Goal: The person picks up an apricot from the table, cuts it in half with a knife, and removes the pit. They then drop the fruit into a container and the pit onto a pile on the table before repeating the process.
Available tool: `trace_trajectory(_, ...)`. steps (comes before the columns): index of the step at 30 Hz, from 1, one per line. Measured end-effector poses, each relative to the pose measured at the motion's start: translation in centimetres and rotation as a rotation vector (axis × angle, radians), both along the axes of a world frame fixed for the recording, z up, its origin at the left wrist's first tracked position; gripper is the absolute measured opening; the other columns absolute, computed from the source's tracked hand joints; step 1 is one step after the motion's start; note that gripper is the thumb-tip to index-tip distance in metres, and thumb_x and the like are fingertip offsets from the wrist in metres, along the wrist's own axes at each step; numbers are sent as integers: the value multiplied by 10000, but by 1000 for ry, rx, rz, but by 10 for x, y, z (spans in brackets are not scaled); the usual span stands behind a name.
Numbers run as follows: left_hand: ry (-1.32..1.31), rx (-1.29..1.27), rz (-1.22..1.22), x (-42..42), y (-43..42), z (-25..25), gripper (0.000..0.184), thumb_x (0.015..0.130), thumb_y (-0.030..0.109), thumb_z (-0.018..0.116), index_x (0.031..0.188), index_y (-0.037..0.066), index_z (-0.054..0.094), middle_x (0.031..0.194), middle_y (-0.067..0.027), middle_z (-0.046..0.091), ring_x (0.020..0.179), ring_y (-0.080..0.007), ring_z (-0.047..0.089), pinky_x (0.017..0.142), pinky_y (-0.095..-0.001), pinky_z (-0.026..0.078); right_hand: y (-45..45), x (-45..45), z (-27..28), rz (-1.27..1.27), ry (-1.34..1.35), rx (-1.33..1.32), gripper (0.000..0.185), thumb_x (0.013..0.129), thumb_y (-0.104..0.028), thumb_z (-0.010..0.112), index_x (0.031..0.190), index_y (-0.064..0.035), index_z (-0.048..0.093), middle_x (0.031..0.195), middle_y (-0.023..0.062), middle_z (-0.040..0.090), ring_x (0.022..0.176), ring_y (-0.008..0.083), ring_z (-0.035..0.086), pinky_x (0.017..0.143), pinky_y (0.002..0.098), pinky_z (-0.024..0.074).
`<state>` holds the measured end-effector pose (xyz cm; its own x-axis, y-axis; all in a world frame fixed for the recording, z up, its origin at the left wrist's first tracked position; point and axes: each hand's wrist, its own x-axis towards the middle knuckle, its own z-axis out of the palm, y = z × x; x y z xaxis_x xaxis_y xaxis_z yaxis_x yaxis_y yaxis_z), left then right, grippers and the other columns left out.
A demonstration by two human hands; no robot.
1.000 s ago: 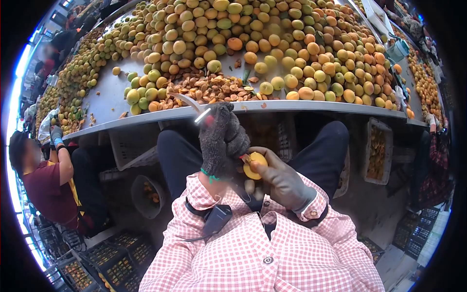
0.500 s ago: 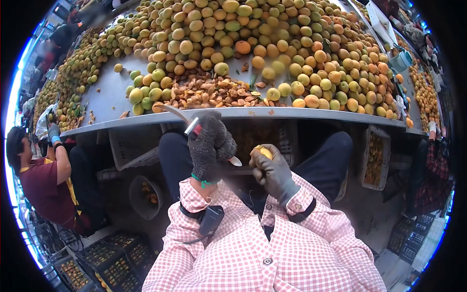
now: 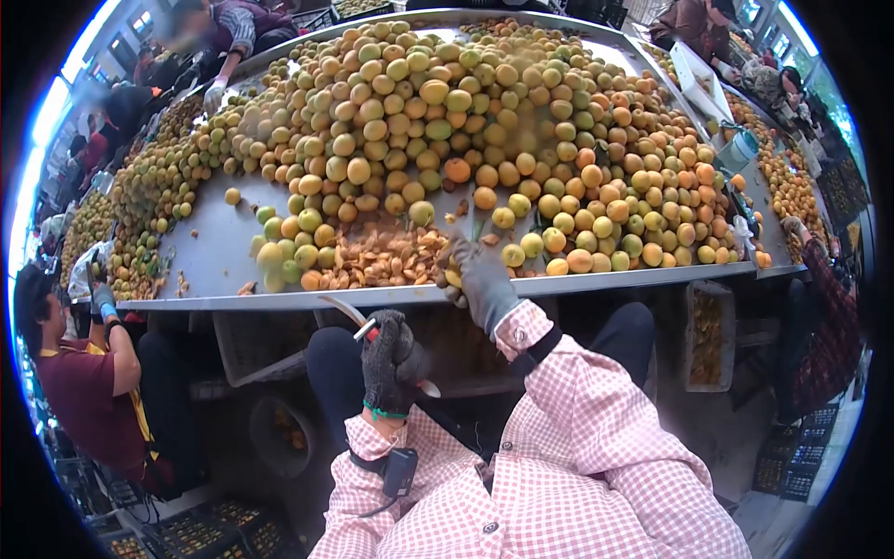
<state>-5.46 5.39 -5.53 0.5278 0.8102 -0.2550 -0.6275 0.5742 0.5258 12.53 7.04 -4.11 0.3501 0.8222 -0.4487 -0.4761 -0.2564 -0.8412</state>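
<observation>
My left hand (image 3: 391,359), in a dark knitted glove, is closed around a curved knife (image 3: 346,310) in front of the table edge. The knife's pale curved end points up to the left, with red and silver parts by the fingers; a whitish tip shows below the hand. My right hand (image 3: 484,284), in a grey glove, reaches over the table edge beside a heap of brown apricot pits (image 3: 386,253). Its fingers are curled around a yellowish apricot (image 3: 453,278), mostly hidden by the glove. Whole apricots (image 3: 503,218) lie just beyond this hand.
A large pile of apricots (image 3: 400,102) covers much of the metal table (image 3: 209,228). Beneath it stand a white crate (image 3: 256,345), a bucket (image 3: 279,436) and a crate of fruit (image 3: 710,335). Other people work at the left, right and far side.
My right hand has moved from in front of my body up and forward over the table edge, to the pits. My left hand, still on the knife, sits lower in view as the camera tilts up.
</observation>
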Motion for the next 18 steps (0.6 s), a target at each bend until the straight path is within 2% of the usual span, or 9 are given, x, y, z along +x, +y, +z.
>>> trace_trajectory(2,-5,-4,-1,-2,1,-1,122,961,197,512,1018,104,567,559,41,339,367,-60,295,352,-235,234,-14,-5,-11,5,-65,-3,360,956,-432,485,1046,-86,529,742,26,586,494,84,492,396,192,349)
trace_trajectory(4,9,-23,2,-5,2,-4,122,961,196,511,1023,102,559,560,36,340,366,-62,295,354,-234,236,-41,-8,-18,89,222,81,305,970,-386,473,1046,-96,533,771,41,601,523,99,523,410,194,372)
trace_trajectory(6,-6,-19,-12,-5,4,-6,126,961,202,513,1019,99,556,561,33,342,364,-65,296,353,-237,241,-75,-5,-14,313,134,-48,276,973,-337,473,1078,-88,529,821,60,613,573,111,551,448,185,396)
trace_trajectory(10,7,-8,-65,-2,2,-5,122,959,211,520,1011,107,557,561,30,344,364,-72,304,349,-246,262,-118,-9,-77,39,3,-255,293,961,-280,506,1157,-62,513,862,62,615,641,102,573,493,187,421)
trace_trajectory(12,34,-61,-86,3,1,-5,113,958,206,522,1002,109,558,561,27,344,363,-75,302,347,-245,270,-135,7,-79,199,-1355,72,346,911,-192,572,1210,-50,473,926,93,613,703,245,615,631,300,500)
trace_trajectory(13,41,-73,-85,6,0,-4,106,947,203,543,990,106,556,562,19,349,364,-82,309,346,-241,276,-126,10,-23,311,-401,-186,377,897,-186,583,1224,-43,463,958,141,620,853,319,619,752,352,492)
trace_trajectory(14,40,-74,-86,8,-3,-5,106,947,203,543,990,106,556,562,19,349,364,-82,309,346,-241,276,-115,24,-17,310,-402,-187,377,897,-186,583,1224,-43,463,958,141,620,853,319,619,752,352,492)
trace_trajectory(16,103,-83,-123,14,-3,-6,105,934,196,565,984,105,552,560,14,354,367,-87,316,346,-238,282,-95,55,-7,362,-940,-18,396,861,-151,599,1225,-55,472,983,150,619,912,311,605,779,373,479)
trace_trajectory(18,128,-97,-137,21,-3,-2,110,923,182,580,980,93,548,560,9,368,375,-91,328,345,-234,285,-53,91,17,287,-1368,78,413,820,-139,616,1214,-92,502,1022,111,625,928,291,610,785,386,480)
